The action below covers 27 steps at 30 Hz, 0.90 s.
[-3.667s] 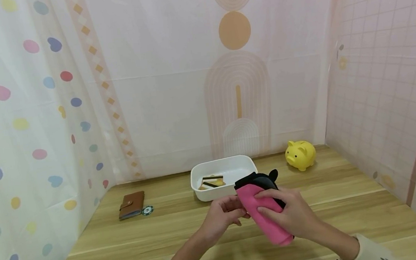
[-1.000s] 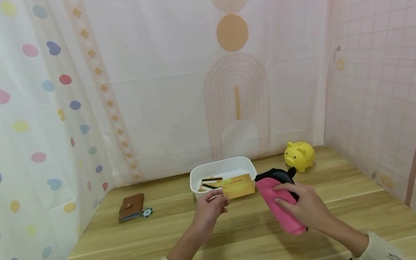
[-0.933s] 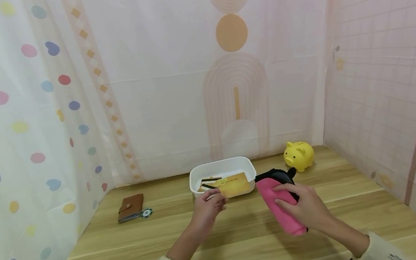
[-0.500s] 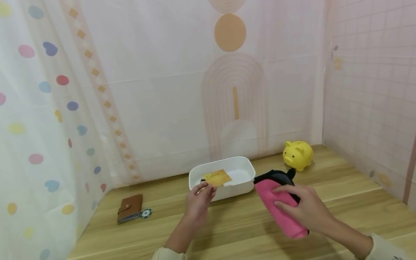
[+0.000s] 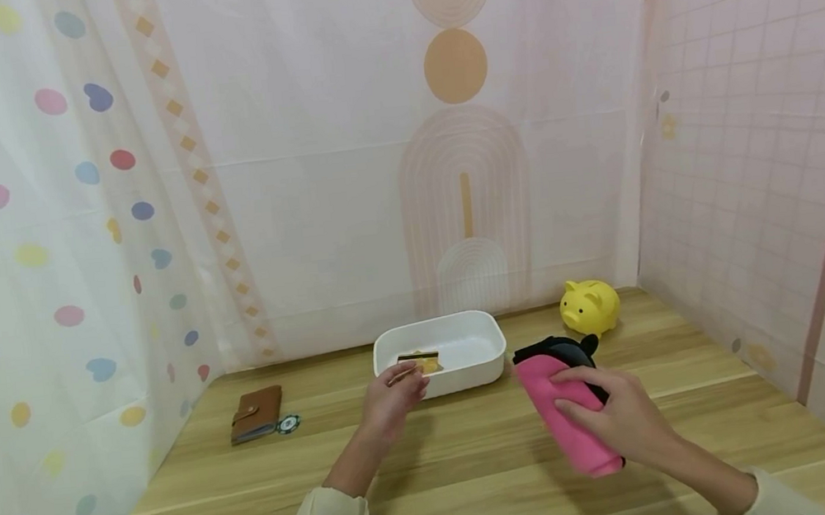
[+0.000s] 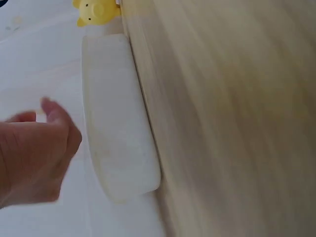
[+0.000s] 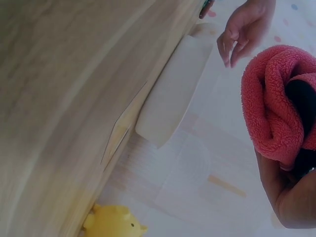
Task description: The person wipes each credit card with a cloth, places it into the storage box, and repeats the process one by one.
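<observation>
Over the near left rim of a white bin, my left hand hovers with thumb and fingers loosely bent. No card shows between them in either wrist view. Inside the bin lies a gold card with a black stripe, partly hidden by the fingers. My right hand grips a soft pink and black pouch, fleecy pink on the side facing the right wrist camera. Below it, the right wrist view has a flat yellowish card at the tabletop; whether it lies flat I cannot tell.
A brown wallet lies on the wooden table at the left, with a poker chip beside it. Near the back right stands a yellow piggy bank. Patterned curtains enclose the table.
My left hand drew a gold card away from the pouch, carried it left over the bin and let go. The pouch has shifted slightly right and down in my right hand.
</observation>
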Motion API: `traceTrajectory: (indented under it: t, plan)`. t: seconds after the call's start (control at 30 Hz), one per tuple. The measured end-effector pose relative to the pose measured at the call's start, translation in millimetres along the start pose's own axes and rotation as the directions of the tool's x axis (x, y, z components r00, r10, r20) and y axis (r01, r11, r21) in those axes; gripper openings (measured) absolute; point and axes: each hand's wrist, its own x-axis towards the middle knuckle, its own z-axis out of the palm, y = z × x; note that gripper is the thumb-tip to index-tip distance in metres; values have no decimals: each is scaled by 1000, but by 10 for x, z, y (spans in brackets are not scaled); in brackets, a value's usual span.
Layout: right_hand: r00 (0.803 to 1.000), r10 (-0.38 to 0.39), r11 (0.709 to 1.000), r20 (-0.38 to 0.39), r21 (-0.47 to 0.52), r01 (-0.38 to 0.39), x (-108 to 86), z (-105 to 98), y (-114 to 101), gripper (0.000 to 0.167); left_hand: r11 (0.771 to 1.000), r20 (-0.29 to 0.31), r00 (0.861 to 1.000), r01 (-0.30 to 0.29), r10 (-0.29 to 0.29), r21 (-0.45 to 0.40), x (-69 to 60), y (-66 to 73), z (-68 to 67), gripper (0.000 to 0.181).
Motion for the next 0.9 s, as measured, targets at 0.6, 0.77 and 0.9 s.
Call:
traceTrajectory:
  t: [0.6,0.77,0.9]
  plan:
    - [996,84,996,-17,34,-84,-167,-290,165,27,713,594,801,-371,-78,594,-173,-1,517,26]
    - [995,95,995,-19,16,-95,-209,-358,197,27,636,685,715,-466,-140,616,-141,-84,686,29]
    - [994,105,994,-24,-7,-105,-227,-396,205,27,590,718,673,-511,-177,624,-112,-158,813,30]
